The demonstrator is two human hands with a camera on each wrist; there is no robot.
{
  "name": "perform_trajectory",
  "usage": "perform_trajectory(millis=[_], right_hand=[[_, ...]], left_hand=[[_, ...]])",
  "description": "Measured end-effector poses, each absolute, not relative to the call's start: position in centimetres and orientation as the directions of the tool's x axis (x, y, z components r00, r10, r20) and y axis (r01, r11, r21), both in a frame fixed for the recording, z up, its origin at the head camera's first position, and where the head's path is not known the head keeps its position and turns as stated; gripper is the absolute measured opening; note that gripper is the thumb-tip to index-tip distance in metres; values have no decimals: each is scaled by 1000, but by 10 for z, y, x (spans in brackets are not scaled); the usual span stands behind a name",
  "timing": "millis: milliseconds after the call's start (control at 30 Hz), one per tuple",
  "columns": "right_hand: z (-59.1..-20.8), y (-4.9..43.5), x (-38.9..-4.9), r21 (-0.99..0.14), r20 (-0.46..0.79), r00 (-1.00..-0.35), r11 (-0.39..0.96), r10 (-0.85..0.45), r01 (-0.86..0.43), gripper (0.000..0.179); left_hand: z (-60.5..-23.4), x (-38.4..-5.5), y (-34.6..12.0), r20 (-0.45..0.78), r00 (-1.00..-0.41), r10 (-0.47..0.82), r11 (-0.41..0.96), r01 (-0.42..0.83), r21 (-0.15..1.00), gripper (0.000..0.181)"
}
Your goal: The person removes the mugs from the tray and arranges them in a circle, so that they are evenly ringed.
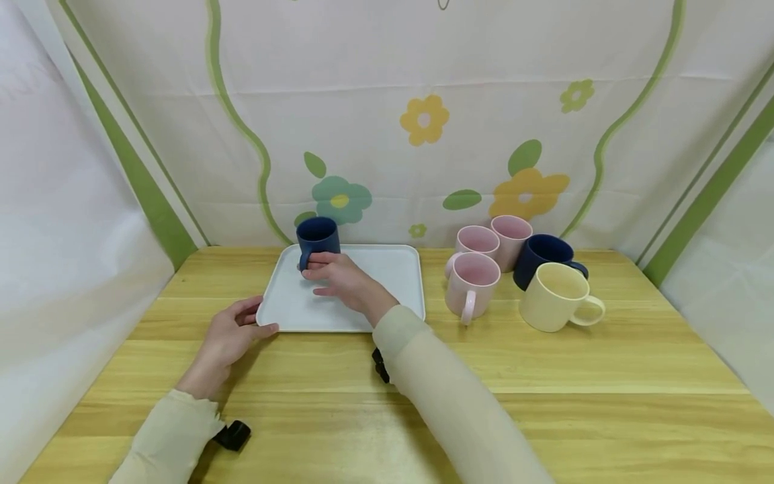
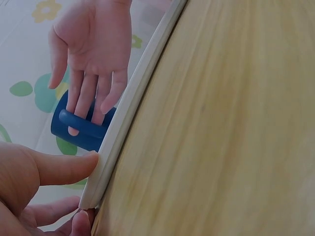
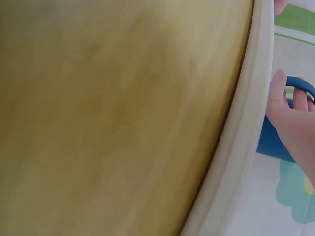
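In the head view, a dark blue mug [image 1: 317, 235] stands upright at the back left of a white tray [image 1: 363, 306], its handle facing forward. My right hand [image 1: 343, 277] is at this mug, fingers extended and thumb apart. In the left wrist view, those nearly straight fingers reach in at the handle [image 2: 81, 123] of the mug; its lower part is hidden behind the tray's rim. My left hand [image 1: 228, 339] grips the tray's front left corner, thumb on the rim and the other fingers at the side and below.
To the right of the tray stand several mugs: pink ones [image 1: 474, 286], another dark blue one [image 1: 544, 255] and a pale yellow one [image 1: 553, 299]. The wooden table [image 1: 338, 403] ends at a flower-patterned cloth [image 1: 375, 134] behind. White cloth [image 1: 72, 269] hangs at the left.
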State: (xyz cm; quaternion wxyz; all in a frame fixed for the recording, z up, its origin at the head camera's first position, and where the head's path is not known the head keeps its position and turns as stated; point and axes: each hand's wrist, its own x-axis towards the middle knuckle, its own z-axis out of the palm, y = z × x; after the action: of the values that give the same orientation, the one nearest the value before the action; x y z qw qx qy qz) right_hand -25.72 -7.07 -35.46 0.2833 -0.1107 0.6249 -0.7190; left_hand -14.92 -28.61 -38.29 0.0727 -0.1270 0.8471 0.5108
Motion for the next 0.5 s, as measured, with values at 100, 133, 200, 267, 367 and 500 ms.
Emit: perform_trajectory(millis=[100,133,200,267,367,500], right_hand=[[-354,-67,-258,-963,-191,-812,-56,-551,265,54],[-355,-65,-258,-964,-191,-812,-52,-551,261,53],[-355,-61,-260,-969,-189,-817,-33,-544,246,49],[-356,-56,-261,-971,-193,-822,-14,-536,237,45],[-357,-49,-263,-972,-201,-828,-3,-523,237,39],[-359,-39,-267,-969,-212,-832,-3,-512,248,28]], left_hand=[[-382,-149,-286,-253,-957,-141,442,-290,849,82],[-382,-149,-286,-253,-957,-141,441,-290,849,82],[-382,-148,-287,-250,-958,-140,443,-287,850,82],[-381,-148,-287,-248,-959,-138,443,-284,850,82],[-381,-147,-286,-248,-959,-138,443,-284,850,82],[-382,-147,-285,-245,-960,-134,449,-279,849,82]])
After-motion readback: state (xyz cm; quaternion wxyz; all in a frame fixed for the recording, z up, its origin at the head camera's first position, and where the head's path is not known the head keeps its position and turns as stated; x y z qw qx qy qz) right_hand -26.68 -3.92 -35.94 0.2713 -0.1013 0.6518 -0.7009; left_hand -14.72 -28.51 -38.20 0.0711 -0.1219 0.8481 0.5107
